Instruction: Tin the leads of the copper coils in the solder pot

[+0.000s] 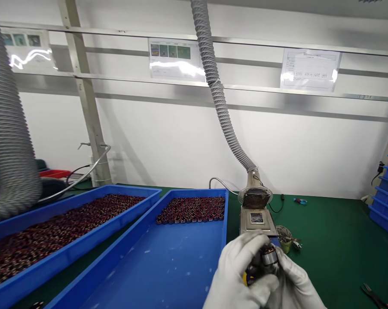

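Both my hands wear white gloves and meet at the bottom of the view. My left hand [237, 274] curls round a small wound coil part [268, 256] with a metal ring and copper windings. My right hand [293, 283] closes on the same part from the right. A bit of yellow [245, 279] shows under my left fingers. Right behind the hands stands a small metal solder pot unit [256, 219] with a round fan grille.
Two blue trays: the middle tray [168, 266] has rows of coil parts at its far end, the left tray [68, 253] is full of them. Grey extraction hoses [213, 86] hang down. Green mat [335, 240], stacked blue bins [387, 201] at right, cutters [374, 296] bottom right.
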